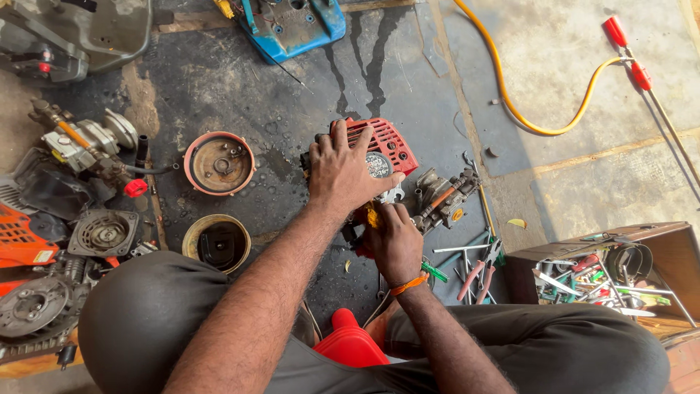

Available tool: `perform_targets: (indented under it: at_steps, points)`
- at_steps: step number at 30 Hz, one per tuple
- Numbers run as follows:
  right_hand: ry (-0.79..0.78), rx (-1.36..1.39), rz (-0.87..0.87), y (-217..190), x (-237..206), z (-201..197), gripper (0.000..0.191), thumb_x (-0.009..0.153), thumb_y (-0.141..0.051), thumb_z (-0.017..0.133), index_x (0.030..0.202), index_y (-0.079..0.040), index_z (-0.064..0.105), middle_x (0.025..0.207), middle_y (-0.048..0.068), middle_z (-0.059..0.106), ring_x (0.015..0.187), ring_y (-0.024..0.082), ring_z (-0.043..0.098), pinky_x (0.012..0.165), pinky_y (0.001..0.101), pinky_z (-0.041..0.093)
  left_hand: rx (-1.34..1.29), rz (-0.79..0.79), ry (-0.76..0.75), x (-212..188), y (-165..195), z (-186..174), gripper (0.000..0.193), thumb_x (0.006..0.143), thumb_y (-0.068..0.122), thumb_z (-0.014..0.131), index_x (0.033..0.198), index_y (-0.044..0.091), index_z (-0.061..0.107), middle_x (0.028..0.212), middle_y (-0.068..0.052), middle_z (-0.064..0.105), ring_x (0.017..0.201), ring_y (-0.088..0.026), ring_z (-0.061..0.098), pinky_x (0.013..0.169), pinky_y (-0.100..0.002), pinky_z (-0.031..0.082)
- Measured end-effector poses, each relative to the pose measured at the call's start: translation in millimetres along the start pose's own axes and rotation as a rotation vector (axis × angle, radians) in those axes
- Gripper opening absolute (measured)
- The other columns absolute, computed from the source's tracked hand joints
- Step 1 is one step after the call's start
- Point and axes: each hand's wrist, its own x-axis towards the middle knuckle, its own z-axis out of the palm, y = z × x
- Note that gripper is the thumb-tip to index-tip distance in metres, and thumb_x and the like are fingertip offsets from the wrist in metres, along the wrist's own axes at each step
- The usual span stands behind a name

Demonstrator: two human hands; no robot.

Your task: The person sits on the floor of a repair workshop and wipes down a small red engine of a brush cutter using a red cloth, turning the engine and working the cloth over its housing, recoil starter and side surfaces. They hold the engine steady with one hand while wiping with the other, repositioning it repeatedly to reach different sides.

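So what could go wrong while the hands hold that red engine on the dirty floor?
The floor looks dark and oily with wet streaks, so the left hand might slip off the red engine cover.

Loose tools lie right beside the right hand, where a knee or wrist could bump a sharp tip.

The yellow hose snakes across the floor and could trip someone walking past.
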Motion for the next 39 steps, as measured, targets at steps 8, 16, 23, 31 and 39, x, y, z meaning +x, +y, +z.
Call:
perform_targets:
  at_steps: [8, 16, 23, 31, 39]
  points:
    - [0.089, -0.228, -0.268, -15, -20, 20, 0.063, 0.078, -0.011, 0.073, 0.139, -0.002, 0.059, 0.133, 0.020, 0.060, 0.093, 0.034, 0.070, 0.079, 0.0438, 0.057, 0.013, 0.001, -0.015, 0, 0, 1, 0.117, 0.069, 0.095, 0.062, 0.154, 0.018, 0.040, 0.150, -0.031, 0.036, 0.131, -0.049, 0.047, 0.107, -0.065, 0.038]
    - [-0.136, 0.383, -0.025, 27, 8, 5, 0.036, 0.085, -0.013, 0.074, 0.120, -0.004, 0.069, 0.112, 0.014, 0.072, 0.100, 0.032, 0.072, 0.088, 0.0392, 0.060, -0.042, 0.034, -0.092, 1, -4, -11, 0.128, 0.066, 0.101, 0.059, 0.159, 0.017, 0.032, 0.156, -0.034, 0.027, 0.138, -0.053, 0.039, 0.110, -0.069, 0.034]
    - [0.328, 0.253, -0.082, -14, -17, 28, 0.037, 0.094, -0.014, 0.066, 0.128, 0.000, 0.065, 0.125, 0.025, 0.067, 0.110, 0.042, 0.066, 0.095, 0.0435, 0.053, -0.036, 0.032, -0.166, 1, -8, -18, 0.134, 0.058, 0.101, 0.062, 0.161, 0.022, 0.030, 0.159, -0.032, 0.023, 0.139, -0.054, 0.037, 0.113, -0.069, 0.031]
    - [-0.071, 0.140, -0.100, 31, -6, 6, 0.014, 0.085, -0.012, 0.070, 0.096, -0.010, 0.078, 0.100, 0.012, 0.075, 0.092, 0.033, 0.072, 0.083, 0.0427, 0.057, -0.055, 0.024, -0.125, -2, -6, -16, 0.131, 0.062, 0.101, 0.062, 0.160, 0.019, 0.028, 0.160, -0.033, 0.020, 0.140, -0.054, 0.036, 0.110, -0.067, 0.033]
    - [-0.209, 0.716, 0.328, 9, -3, -10, 0.033, 0.091, -0.009, 0.059, 0.124, -0.007, 0.066, 0.114, 0.010, 0.070, 0.079, 0.029, 0.079, 0.072, 0.0398, 0.064, -0.023, 0.041, -0.130, -1, -8, -10, 0.131, 0.062, 0.100, 0.062, 0.160, 0.020, 0.028, 0.158, -0.032, 0.025, 0.137, -0.052, 0.041, 0.113, -0.066, 0.031]
